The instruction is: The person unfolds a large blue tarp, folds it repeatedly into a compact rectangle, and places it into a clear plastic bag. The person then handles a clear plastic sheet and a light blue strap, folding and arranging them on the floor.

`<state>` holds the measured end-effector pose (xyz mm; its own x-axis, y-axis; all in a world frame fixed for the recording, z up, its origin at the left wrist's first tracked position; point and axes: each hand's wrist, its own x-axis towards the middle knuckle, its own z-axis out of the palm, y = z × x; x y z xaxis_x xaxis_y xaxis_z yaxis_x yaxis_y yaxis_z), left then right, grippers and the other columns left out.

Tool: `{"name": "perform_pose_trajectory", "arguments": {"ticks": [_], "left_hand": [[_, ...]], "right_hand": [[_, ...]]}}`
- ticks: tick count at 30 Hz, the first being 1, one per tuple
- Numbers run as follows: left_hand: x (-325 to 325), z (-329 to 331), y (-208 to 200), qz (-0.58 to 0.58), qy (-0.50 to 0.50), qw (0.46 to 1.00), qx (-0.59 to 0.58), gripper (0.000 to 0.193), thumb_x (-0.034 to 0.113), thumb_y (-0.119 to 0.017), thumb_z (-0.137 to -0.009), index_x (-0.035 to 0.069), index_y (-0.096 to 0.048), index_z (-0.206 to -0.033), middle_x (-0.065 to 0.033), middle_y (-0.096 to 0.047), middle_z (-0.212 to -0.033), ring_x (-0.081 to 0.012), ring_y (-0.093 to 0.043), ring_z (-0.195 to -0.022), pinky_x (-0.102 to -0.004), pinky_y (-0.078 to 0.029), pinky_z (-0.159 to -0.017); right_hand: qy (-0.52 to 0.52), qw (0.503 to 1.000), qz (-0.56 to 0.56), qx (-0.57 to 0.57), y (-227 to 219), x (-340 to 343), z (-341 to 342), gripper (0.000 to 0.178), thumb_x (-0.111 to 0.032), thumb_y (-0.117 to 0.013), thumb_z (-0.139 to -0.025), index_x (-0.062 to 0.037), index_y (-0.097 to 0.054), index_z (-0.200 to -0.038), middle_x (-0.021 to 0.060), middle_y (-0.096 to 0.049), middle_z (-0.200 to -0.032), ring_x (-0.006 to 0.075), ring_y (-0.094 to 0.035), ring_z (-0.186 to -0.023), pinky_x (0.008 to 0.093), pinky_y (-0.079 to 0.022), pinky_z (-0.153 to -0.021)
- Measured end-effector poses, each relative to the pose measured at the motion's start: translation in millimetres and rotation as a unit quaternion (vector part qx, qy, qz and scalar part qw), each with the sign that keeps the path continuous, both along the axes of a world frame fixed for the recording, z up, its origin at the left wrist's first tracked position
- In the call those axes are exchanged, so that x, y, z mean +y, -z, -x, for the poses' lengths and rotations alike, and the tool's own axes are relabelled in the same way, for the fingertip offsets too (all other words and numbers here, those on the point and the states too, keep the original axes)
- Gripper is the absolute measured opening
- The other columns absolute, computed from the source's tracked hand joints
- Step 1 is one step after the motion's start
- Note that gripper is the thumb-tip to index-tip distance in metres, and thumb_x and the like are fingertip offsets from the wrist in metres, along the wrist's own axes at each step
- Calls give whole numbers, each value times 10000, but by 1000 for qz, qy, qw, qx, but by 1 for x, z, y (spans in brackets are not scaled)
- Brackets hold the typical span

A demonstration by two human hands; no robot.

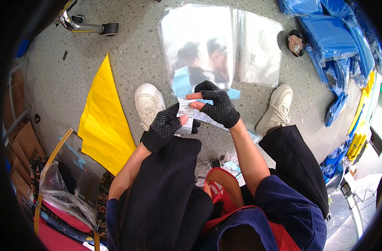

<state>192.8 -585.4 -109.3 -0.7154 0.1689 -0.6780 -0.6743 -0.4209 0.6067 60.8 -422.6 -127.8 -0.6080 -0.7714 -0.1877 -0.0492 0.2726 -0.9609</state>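
Both of my hands wear black gloves with white grip dots and bare fingertips. In my left hand [162,127] is a strip of white printed labels [185,109], its thumb lying on the labels. From the upper right, my right hand [218,104] pinches at the strip's upper edge with thumb and forefinger. Pale blue backing paper [182,82] sticks up beyond the fingers. More of the printed strip [211,120] trails below my right hand. Just past my hands, clear plastic bags [258,46] lie flat on the floor.
My white shoes [149,101] stand either side of my hands. A yellow folded sheet [101,119] lies at left. Blue plastic-wrapped packages [329,37] pile up at far right, near a tape roll [295,43]. A caster leg [88,27] stands far left; cardboard [27,142] leans below it.
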Motion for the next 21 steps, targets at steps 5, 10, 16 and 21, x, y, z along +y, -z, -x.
{"name": "perform_pose_trajectory", "arguments": {"ticks": [5, 10, 16, 21], "left_hand": [[0, -4, -3, -51, -7, 998, -45, 452, 226, -576, -905, -29, -449, -1256, -153, -650, -959, -233, -659, -863, -337, -542, -769], [-6, -26, 17, 78, 315, 946, 21, 465, 310, -575, -900, -47, -533, -1195, -153, -668, -965, -229, -640, -891, -305, -486, -764], [-2, -22, 15, 76, 455, 883, 82, 532, 372, -561, -900, -23, -501, -1251, -235, -625, -1073, -310, -599, -1037, -340, -456, -875], [-7, -9, -1, 38, 374, 926, 40, 444, 293, -559, -912, -16, -520, -1228, -189, -643, -1050, -254, -621, -980, -321, -461, -850]], "right_hand": [[-20, 991, -31, -129, 15, 3, 2, 217, -213, -698, -804, -24, -688, -909, 94, -595, -822, 178, -574, -799, 308, -456, -748], [266, 926, -128, 237, 55, -27, 48, 256, -235, -594, -875, -40, -602, -708, 109, -552, -596, 264, -536, -556, 365, -443, -570], [20, 900, -208, 382, 79, -30, 25, 316, -308, -644, -800, -142, -652, -1069, 110, -606, -860, 294, -560, -823, 407, -431, -717], [389, 758, -355, 386, 86, 66, 38, 341, -252, -603, -831, -16, -600, -1077, 179, -592, -908, 359, -528, -887, 454, -410, -791]]}}
